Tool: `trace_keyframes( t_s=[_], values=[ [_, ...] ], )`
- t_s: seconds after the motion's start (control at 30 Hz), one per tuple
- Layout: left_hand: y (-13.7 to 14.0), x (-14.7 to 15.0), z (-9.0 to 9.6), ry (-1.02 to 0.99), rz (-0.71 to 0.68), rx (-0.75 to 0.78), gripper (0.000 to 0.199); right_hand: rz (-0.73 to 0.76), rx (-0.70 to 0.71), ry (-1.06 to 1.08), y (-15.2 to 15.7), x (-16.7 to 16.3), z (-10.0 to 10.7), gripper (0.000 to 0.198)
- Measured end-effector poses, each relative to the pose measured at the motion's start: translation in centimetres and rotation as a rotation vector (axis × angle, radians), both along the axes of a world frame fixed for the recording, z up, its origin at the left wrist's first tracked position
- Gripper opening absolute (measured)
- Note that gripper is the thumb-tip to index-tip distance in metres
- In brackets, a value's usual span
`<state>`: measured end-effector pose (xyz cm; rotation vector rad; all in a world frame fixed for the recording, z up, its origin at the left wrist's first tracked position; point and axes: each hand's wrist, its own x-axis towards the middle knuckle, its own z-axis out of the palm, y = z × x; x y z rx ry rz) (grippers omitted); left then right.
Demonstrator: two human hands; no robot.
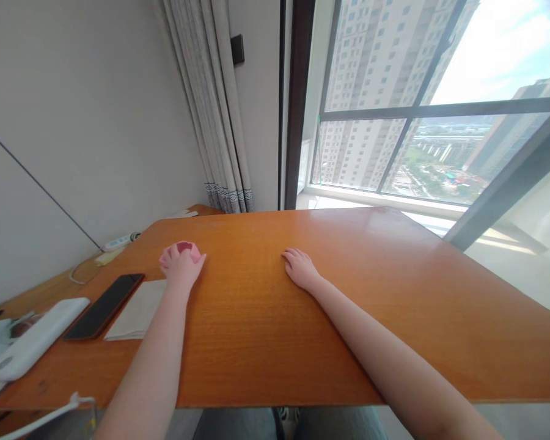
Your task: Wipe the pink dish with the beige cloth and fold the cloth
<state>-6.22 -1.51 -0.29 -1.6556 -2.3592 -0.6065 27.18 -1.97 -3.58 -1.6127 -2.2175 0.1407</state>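
Note:
On the left part of the wooden table (242, 305), my left hand (182, 269) is closed around a small pink container (193, 249). Its rim and darker reddish inside show past my fingers, but the hand hides most of its shape, and I cannot see anything in it. My right hand (299, 267) rests palm down on the tabletop near the middle, fingers stretched out and holding nothing. A folded pale cloth or paper (137, 310) lies beside my left forearm.
Left of the cloth lie a dark phone (105, 307) and a long white device (36, 339). Behind them are a white power strip (119, 242) and its cord. A white cable (41, 421) crosses the front left edge. Curtain (215, 110) and windows stand beyond the table.

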Motion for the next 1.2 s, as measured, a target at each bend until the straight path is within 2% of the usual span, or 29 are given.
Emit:
trace_keyframes(
  t_s=[0.13,0.3,0.4,0.53,0.63,0.77,0.9,1.07,1.2],
  values=[
    [1.0,-1.7,-1.0,-0.112,0.021,0.000,0.042,0.000,-0.013,-0.010,-0.1,0.1,0.2,0.040],
    [1.3,-2.2,-0.8,-0.102,-0.089,0.113,0.026,0.007,-0.016,0.009,-0.2,0.0,0.2,0.039],
    [0.8,0.3,-0.1,-0.068,-0.203,0.256,0.024,-0.017,-0.041,0.128,0.1,-0.1,0.0,0.038],
    [-0.5,6.9,0.6,-0.090,-0.539,0.350,0.016,-0.140,-0.051,0.648,1.1,-0.1,-0.2,0.048],
    [-1.7,12.4,0.4,-0.163,-0.788,0.299,0.018,-0.133,-0.038,0.944,1.7,0.0,-0.5,0.052],
    [-2.8,17.4,-0.1,-0.235,-1.013,0.207,0.020,-0.137,-0.062,1.050,2.3,0.0,-0.7,0.057],
    [-3.4,19.0,-0.1,-0.253,-1.109,0.154,0.016,-0.184,-0.080,1.112,2.3,0.1,-0.4,0.051],
    [-3.4,18.8,-0.3,-0.240,-1.107,0.136,0.017,-0.079,-0.109,1.177,2.0,0.3,0.1,0.030],
    [-3.3,18.8,-0.6,-0.199,-1.126,0.115,0.020,-0.051,-0.121,1.178,1.8,0.4,0.0,0.028]
  ],
)
